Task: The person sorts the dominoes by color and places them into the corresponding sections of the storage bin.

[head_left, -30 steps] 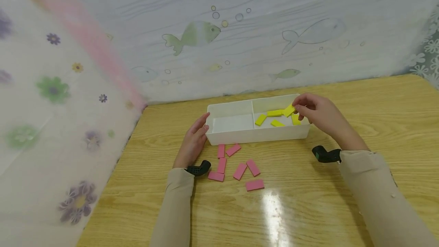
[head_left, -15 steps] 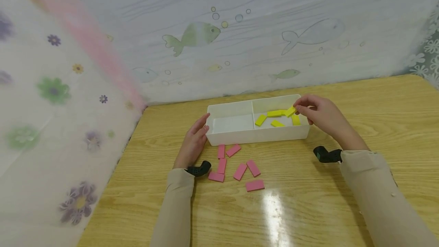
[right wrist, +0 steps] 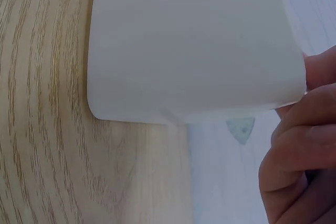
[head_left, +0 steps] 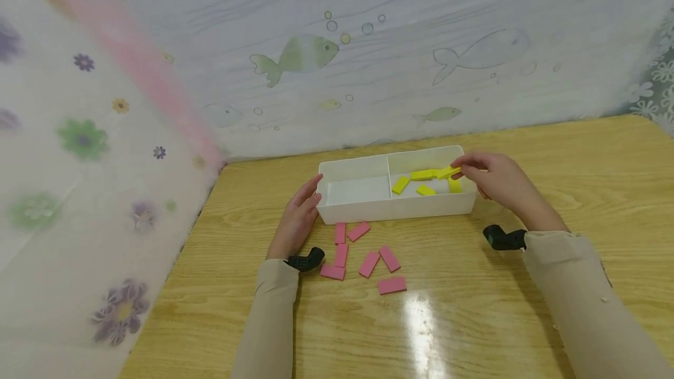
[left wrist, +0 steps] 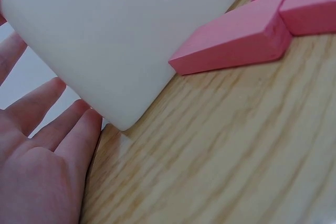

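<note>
Right hand [head_left: 497, 180]: fingertips pinch a flat yellow rectangular block [head_left: 449, 172] over the right compartment of a white plastic divided tray [head_left: 400, 208]. Left hand [head_left: 296, 218]: fingers straight, resting against the tray's left end. Pink rectangular blocks [head_left: 368, 262] lie on the wooden table [head_left: 579, 180] between the hands. No legible writing.

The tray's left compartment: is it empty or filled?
Empty. The left compartment shows bare white floor; the yellow blocks lie in the right one.
</note>
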A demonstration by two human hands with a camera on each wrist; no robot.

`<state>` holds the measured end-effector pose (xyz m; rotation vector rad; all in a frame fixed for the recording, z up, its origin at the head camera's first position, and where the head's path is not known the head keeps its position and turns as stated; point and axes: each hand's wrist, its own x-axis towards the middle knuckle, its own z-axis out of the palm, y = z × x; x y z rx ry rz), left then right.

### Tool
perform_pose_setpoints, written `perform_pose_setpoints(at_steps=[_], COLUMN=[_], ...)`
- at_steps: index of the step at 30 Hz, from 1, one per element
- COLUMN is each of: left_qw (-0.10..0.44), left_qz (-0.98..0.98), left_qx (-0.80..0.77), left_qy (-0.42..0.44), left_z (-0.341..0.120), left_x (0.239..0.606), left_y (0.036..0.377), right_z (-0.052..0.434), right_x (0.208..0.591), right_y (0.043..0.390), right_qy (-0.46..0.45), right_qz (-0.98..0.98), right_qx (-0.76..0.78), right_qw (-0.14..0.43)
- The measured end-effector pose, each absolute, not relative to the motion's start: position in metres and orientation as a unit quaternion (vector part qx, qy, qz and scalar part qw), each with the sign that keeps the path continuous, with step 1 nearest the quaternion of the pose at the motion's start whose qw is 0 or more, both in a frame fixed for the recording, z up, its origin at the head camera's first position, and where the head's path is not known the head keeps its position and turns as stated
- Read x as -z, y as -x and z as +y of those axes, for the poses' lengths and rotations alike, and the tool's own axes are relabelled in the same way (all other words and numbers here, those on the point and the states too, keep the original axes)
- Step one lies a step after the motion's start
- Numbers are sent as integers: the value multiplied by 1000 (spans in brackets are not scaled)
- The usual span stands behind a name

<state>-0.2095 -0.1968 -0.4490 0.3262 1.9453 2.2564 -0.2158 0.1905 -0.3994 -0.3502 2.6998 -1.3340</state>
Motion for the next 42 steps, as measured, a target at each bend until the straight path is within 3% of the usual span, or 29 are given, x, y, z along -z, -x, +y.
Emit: perform_pose_setpoints(at_steps=[42], left_qw=[72], left_qz=[637], left_qx=[-760], left_qy=[-107], left_z=[-195], left_x=[447], left_y=[209], right_z=[188], right_x=[396], right_y=[213], right_qy=[130], right_qz=[906], right_qx=[391], right_qw=[96])
